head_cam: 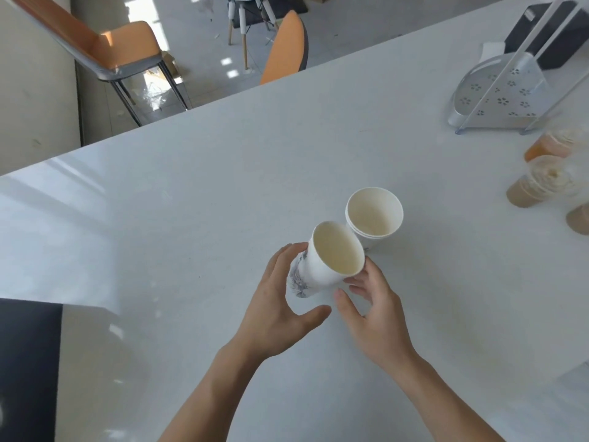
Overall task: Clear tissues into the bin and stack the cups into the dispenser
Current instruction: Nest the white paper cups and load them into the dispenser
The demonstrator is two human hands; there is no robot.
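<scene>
A white paper cup (328,260), light and easily crushed so best held around its wall, hangs tilted over the table (191,218) beside a standing cup stack (374,215), left hand (280,311) cupping it loosely, right hand (373,311) fingers (357,287) touching its rim.

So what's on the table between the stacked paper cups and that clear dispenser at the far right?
Nothing: in the head view the white table is bare between the stacked cups and the dispenser. The lidded drinks stand off to the right.
</scene>
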